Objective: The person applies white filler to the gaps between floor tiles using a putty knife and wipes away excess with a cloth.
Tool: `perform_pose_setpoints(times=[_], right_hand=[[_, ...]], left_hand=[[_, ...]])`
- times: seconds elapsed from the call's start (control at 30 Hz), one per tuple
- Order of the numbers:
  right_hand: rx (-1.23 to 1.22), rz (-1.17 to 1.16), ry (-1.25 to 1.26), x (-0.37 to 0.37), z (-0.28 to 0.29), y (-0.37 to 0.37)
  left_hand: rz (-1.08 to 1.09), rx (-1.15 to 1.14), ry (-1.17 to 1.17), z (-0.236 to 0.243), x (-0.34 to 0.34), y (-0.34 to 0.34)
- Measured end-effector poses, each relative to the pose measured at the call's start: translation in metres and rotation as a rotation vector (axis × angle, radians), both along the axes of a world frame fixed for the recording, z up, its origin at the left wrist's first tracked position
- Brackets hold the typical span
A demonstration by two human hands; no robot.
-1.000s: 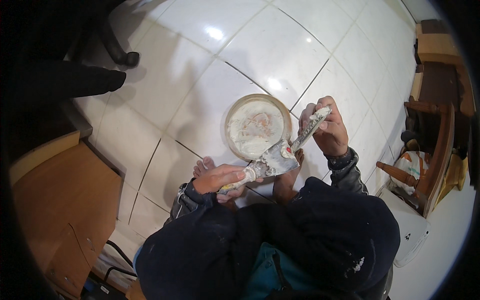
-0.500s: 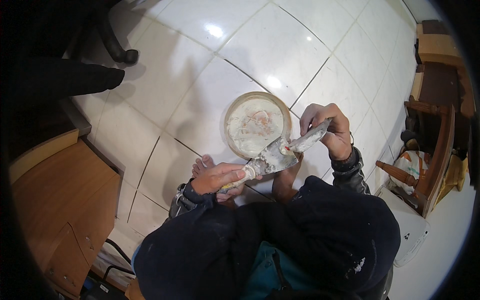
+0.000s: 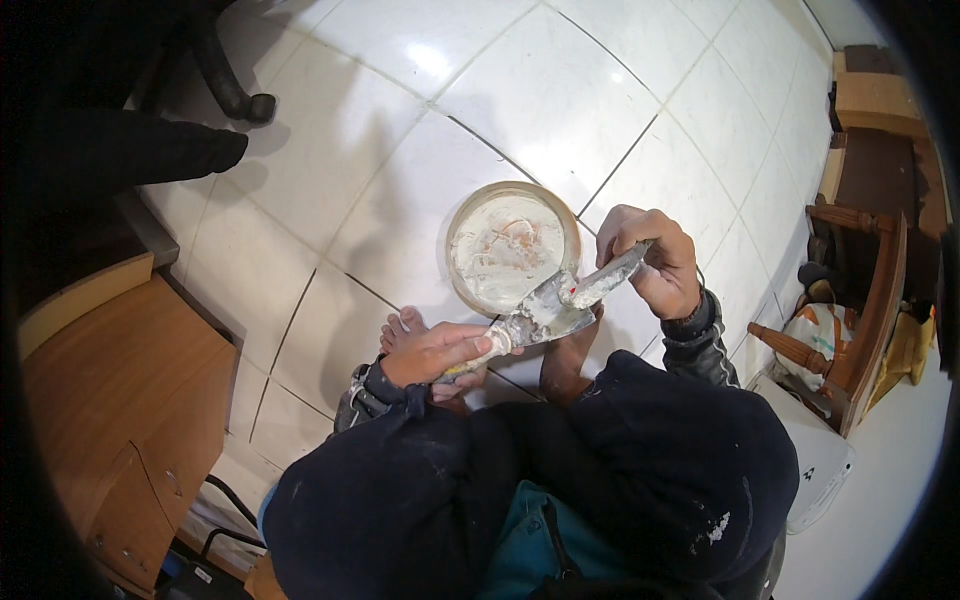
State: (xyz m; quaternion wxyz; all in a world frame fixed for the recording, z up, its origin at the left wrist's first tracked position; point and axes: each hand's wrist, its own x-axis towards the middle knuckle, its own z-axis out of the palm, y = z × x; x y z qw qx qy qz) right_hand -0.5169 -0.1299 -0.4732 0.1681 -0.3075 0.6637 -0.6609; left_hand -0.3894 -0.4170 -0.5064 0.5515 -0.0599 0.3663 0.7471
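Observation:
My left hand (image 3: 436, 355) is closed round the handle of a wide putty knife (image 3: 553, 312), whose metal blade is smeared with white paste. My right hand (image 3: 660, 265) grips a second flat scraper (image 3: 610, 277), also coated in paste, with its lower end against the wide blade. Below the tools, a round shallow pan (image 3: 455, 262) rests on the white tiles between and ahead of my bare feet (image 3: 399, 325), holding a spread of white paste with pinkish-orange patches.
Wooden cabinet (image 3: 130, 390) at left. Black chair base (image 3: 230, 95) at upper left. Along the right stand wooden furniture pieces (image 3: 875, 300), a stuffed white bag (image 3: 815, 330) and a white appliance or lid (image 3: 815, 460). White tiled floor (image 3: 370, 200) surrounds the pan.
My right hand has shifted slightly downward, tilting its scraper flatter against the wide blade. My left hand still holds the putty knife in nearly the same place.

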Motion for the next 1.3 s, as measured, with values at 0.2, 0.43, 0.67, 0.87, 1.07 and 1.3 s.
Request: perform_pose_setpoints(times=[0.2,0.43,0.67,0.87,1.07,1.3], right_hand=[[-0.004,-0.018,-0.025,0.002,-0.002,-0.001],[0.079,0.039,0.170,0.002,0.004,-0.008],[0.133,0.043,0.268,0.007,-0.001,0.004],[0.292,0.046,0.389,-0.002,-0.002,0.016],[0.560,0.119,0.528,-0.012,-0.005,0.028],[-0.207,-0.386,-0.794,0.010,-0.049,0.030]], left_hand=[[0.012,0.009,-0.021,0.003,-0.001,0.000],[-0.008,-0.033,0.007,0.005,0.006,0.003],[0.030,0.046,0.036,-0.009,0.020,0.000],[0.005,0.041,0.065,-0.001,0.016,-0.006],[0.059,0.013,0.074,-0.002,0.019,-0.010],[0.087,-0.071,0.132,-0.001,0.013,-0.007]])
